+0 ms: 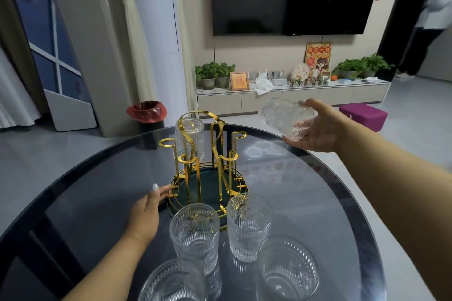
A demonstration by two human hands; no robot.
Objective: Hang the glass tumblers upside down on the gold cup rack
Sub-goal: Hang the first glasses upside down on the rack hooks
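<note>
Now, step in hand: we judged our right hand (318, 129), fingers wrapped around a tilted tumbler (287, 118) held up right of the gold rack (208, 161), was bringing it to a free peg.
Doing it well: we would turn the mouth fully down and lower it over a peg.
Left hand (146, 212): fingers together, steadying the rack's base.
Rack contents: one glass (189, 139) hung inverted.
Table (305, 178): four upright tumblers (195, 234), apparently empty.
</note>
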